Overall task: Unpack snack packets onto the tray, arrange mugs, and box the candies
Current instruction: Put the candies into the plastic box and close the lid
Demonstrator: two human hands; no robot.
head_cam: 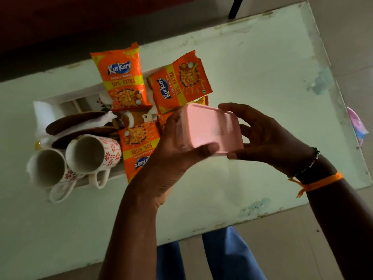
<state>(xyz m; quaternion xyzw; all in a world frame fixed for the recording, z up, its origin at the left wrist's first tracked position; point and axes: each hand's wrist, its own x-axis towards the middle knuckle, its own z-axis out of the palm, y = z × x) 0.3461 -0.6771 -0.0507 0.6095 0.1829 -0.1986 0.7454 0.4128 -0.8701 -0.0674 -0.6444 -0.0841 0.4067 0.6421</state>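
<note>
Both my hands hold a pink lidded box [210, 130] above the table. My left hand [171, 150] grips its left side with the thumb along the near edge. My right hand [268, 138] pinches its right end between fingers and thumb. Behind the box a white tray [58, 98] carries several orange Kurkure snack packets [123, 77], one of them [139, 146] at the tray's near edge. Two white mugs with red flowers [88, 152] lie on their sides at the tray's near left corner. No candies are visible.
The tray also holds two brown oval pieces [74, 122] on white paper. The pale green table [262, 67] has worn edges. A pink and blue object [357, 126] pokes out past the table's right edge. My blue trousers [228, 257] are below.
</note>
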